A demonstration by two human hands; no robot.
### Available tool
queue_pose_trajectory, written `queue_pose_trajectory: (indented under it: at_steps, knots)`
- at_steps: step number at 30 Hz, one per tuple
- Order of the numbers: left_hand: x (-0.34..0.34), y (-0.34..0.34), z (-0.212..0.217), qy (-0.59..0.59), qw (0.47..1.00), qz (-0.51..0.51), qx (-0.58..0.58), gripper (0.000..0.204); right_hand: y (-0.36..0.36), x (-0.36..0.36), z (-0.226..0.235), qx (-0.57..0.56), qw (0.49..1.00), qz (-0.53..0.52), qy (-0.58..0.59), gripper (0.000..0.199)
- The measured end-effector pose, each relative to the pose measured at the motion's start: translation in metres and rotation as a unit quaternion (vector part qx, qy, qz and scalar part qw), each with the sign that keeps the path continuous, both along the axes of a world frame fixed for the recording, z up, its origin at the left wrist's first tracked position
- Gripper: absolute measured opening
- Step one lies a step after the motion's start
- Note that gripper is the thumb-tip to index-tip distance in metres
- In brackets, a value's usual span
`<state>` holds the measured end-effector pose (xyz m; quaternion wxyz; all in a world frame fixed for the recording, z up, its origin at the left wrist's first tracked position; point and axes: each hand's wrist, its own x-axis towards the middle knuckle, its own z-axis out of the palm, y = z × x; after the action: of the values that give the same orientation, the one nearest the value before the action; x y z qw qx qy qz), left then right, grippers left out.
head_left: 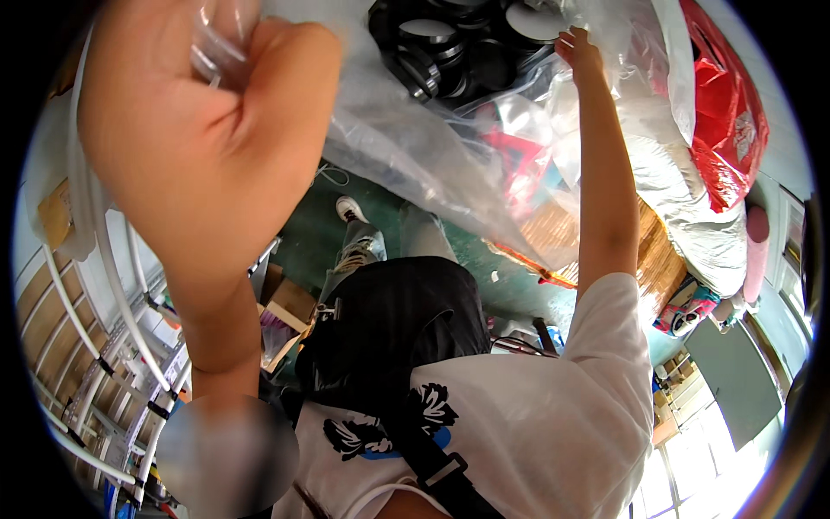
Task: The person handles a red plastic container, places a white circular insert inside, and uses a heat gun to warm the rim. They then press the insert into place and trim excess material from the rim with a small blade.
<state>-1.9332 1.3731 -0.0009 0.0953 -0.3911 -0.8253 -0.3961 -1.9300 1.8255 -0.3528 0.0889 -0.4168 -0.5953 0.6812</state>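
My left hand (207, 112) is large and close at the upper left, its fingers curled around a gathered part of a big clear plastic bag (389, 138). The bag spreads across the top middle. Inside its mouth sits a pile of round black pieces (467, 60), several with pale flat faces. My right hand (581, 50) reaches out at the upper right, beside a pale-faced round piece. Its small, bent fingers look closed on the bag's edge there, though fine detail is hard to see.
Below the bag is a woven straw-coloured surface (553, 229). White sacks (709, 225) and a red bag (726, 112) lie to the right. White tube racking (112, 363) stands at the left, with open cardboard boxes (290, 303) near my legs. A black bag (389, 307) hangs at my front.
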Motion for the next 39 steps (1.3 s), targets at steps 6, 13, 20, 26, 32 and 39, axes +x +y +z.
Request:
queue_pose_trajectory:
  at_steps: [6, 13, 20, 26, 32, 39]
  knots:
    - [0.002, 0.003, 0.002, 0.005, 1.0, -0.001, 0.011, 0.085, -0.006, -0.025, -0.019, 0.369, 0.905, 0.17, -0.123, 0.046]
    - [-0.01, 0.004, 0.002, 0.004, 1.0, -0.015, 0.014, 0.086, -0.039, -0.009, 0.002, 0.62, 0.687, 0.36, -0.121, 0.027]
    - [-0.014, 0.015, -0.018, -0.037, 0.998, 0.049, -0.033, 0.085, -0.129, 0.06, 0.13, 0.602, 0.668, 0.416, 0.137, 0.018]
    - [0.007, -0.014, -0.054, -0.06, 0.996, 0.061, 0.007, 0.083, -0.216, 0.157, 0.246, 0.578, 0.646, 0.436, 0.242, 0.011]
    - [0.083, -0.013, -0.027, 0.092, 0.991, 0.092, -0.034, 0.033, -0.257, 0.214, 0.314, 0.569, 0.654, 0.436, 0.243, 0.009]
    - [0.121, -0.013, -0.01, -0.322, 0.94, 0.054, 0.102, 0.03, -0.288, 0.241, 0.365, 0.498, 0.754, 0.375, 0.206, 0.025]
